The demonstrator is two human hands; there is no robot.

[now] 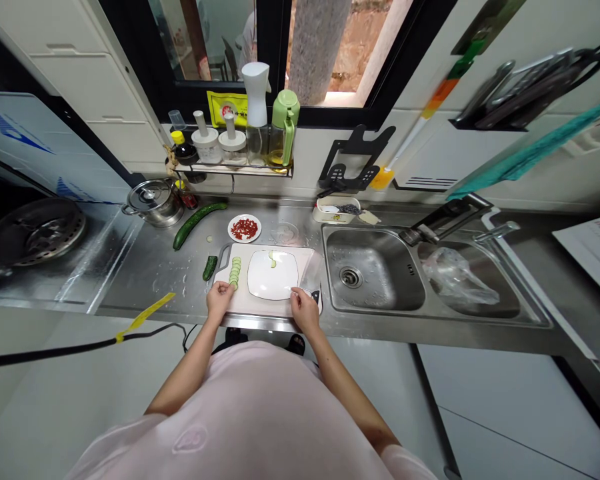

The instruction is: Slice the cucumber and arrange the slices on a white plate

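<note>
My left hand (220, 300) is closed in a pinch at the near end of a row of thin cucumber slices (235, 267), on the left part of the white cutting board (265, 307). A white squarish plate (273, 277) rests on the board with a few cucumber slices (272, 259) near its far edge. My right hand (305, 310) pinches the plate's near right corner. Beside that hand lies a knife (311, 272), its dark handle partly behind my fingers. A cut cucumber piece (210, 267) lies left of the board.
Behind the board sit a plate of chopped red chillies (245, 229) and a whole cucumber (197, 223). A lidded pot (155, 203) and a stove (35, 230) are at left. The double sink (375, 270) is at right, with a plastic bag (457, 277) inside. A shelf holds seasoning bottles (283, 130).
</note>
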